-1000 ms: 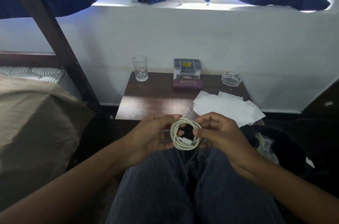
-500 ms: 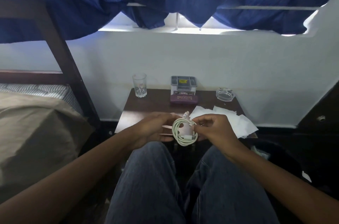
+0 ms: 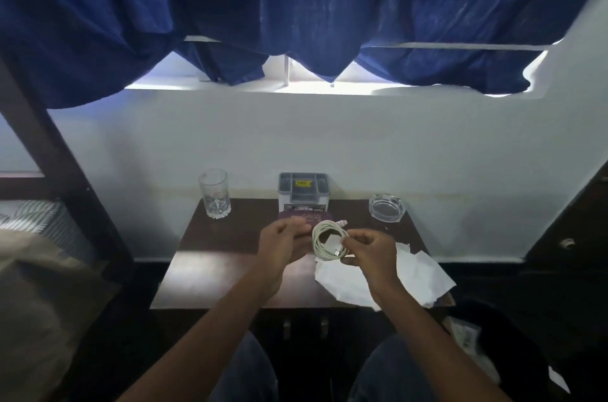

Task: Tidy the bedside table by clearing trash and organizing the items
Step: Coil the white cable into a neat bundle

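A coiled white cable (image 3: 324,242) hangs above the middle of the dark wooden bedside table (image 3: 223,273). My right hand (image 3: 370,252) pinches the coil's right side. Just left of the coil is my left hand (image 3: 283,242), fingers curled beside it; whether it touches the cable I cannot tell. White crumpled paper (image 3: 394,280) lies on the table's right part, partly under my right hand. At the back stand a drinking glass (image 3: 214,192), a grey lidded box (image 3: 303,191) with a purple case (image 3: 307,216) in front of it, and a glass ashtray (image 3: 385,206).
A bed with a beige cover (image 3: 39,286) and a dark wooden post (image 3: 59,171) stands to the left. A dark bin (image 3: 493,349) with some trash sits on the floor at the right. Blue curtains (image 3: 296,6) hang over the window above. My knees are below the table's front edge.
Both hands have carried the coiled cable forward from above my lap to over the table. My view has tilted upward, showing more curtain.
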`<act>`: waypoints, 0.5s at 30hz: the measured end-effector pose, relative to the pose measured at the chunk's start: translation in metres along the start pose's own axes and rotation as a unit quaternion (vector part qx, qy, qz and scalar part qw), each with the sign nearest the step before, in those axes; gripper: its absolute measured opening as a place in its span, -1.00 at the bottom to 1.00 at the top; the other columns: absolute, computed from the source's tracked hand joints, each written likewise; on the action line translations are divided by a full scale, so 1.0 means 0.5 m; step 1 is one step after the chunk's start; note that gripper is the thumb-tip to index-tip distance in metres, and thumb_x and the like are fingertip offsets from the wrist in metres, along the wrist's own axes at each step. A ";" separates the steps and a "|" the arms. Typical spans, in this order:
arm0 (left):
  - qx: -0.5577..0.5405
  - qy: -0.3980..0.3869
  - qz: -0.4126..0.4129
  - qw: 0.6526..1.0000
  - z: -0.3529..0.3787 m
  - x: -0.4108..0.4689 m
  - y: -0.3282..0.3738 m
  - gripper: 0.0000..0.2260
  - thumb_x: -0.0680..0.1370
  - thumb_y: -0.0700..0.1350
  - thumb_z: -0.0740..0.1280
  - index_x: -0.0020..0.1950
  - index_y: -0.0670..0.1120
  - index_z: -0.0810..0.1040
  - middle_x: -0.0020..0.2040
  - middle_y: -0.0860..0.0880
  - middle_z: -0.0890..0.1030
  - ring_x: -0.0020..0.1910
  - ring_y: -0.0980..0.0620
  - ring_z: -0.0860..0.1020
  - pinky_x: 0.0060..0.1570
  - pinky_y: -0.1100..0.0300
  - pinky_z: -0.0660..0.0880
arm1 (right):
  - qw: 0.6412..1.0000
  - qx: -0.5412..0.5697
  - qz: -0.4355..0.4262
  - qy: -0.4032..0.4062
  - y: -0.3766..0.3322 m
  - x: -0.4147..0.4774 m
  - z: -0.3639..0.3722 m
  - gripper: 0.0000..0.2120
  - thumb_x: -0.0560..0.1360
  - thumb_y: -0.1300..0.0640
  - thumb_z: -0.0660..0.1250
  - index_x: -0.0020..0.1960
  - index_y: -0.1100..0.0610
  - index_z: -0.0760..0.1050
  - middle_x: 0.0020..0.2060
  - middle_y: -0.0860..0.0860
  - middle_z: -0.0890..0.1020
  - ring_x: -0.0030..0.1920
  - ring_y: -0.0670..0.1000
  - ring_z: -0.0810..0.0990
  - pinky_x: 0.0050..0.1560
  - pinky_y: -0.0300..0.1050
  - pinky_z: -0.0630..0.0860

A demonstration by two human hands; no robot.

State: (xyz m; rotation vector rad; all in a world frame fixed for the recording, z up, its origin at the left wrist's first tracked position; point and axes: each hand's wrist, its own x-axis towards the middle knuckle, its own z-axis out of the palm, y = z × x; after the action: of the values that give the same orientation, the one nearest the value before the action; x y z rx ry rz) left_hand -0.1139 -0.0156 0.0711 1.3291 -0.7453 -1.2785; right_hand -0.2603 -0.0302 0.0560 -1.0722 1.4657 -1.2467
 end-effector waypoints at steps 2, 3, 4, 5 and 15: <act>-0.005 0.027 -0.006 1.000 0.010 0.044 -0.037 -0.82 0.58 -0.27 0.18 0.00 -0.15 0.57 -0.10 -0.05 0.67 -0.17 0.01 0.61 -0.19 0.18 0.52 | 0.998 0.030 0.029 0.050 0.037 0.049 0.005 -0.94 0.38 0.37 0.40 -0.15 0.29 0.61 -0.25 0.19 0.64 -0.33 0.07 0.60 -0.39 -0.15 0.56; -0.004 0.040 -0.010 0.999 0.014 0.064 -0.057 -0.81 0.57 -0.28 0.17 -0.01 -0.13 0.57 -0.09 -0.06 0.67 -0.16 0.00 0.61 -0.19 0.18 0.51 | 0.995 0.040 0.042 0.076 0.058 0.075 0.007 -0.94 0.38 0.37 0.40 -0.14 0.30 0.61 -0.23 0.20 0.64 -0.32 0.08 0.60 -0.38 -0.14 0.56; 0.003 0.051 -0.013 0.999 0.018 0.085 -0.079 -0.80 0.57 -0.29 0.17 -0.04 -0.12 0.57 -0.10 -0.07 0.67 -0.17 0.00 0.60 -0.21 0.19 0.50 | 0.992 0.043 0.055 0.101 0.077 0.101 0.010 -0.93 0.38 0.37 0.40 -0.14 0.31 0.61 -0.23 0.19 0.64 -0.32 0.08 0.61 -0.38 -0.14 0.58; 0.015 0.059 -0.012 0.998 0.022 0.105 -0.101 -0.78 0.56 -0.31 0.15 -0.07 -0.11 0.57 -0.12 -0.07 0.66 -0.18 0.00 0.60 -0.22 0.20 0.49 | 0.989 0.046 0.064 0.123 0.092 0.127 0.013 -0.93 0.38 0.37 0.40 -0.13 0.31 0.61 -0.24 0.17 0.64 -0.34 0.06 0.60 -0.39 -0.15 0.59; 0.485 0.019 0.283 0.828 0.043 0.296 -0.168 -0.70 0.51 -0.21 0.24 0.21 -0.04 0.56 0.29 0.01 0.50 0.30 0.02 0.41 0.34 0.10 0.27 | 0.976 -0.103 0.022 0.191 0.131 0.371 0.034 -0.90 0.37 0.31 0.39 -0.32 0.22 0.56 -0.45 0.12 0.58 -0.36 0.21 0.63 -0.20 0.13 0.63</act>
State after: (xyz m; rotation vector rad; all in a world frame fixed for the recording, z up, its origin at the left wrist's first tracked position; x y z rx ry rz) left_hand -0.1214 -0.1429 -0.0437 1.6921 -1.7430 -0.3360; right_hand -0.2873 -0.2066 -0.0286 -0.9613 1.9352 -1.3432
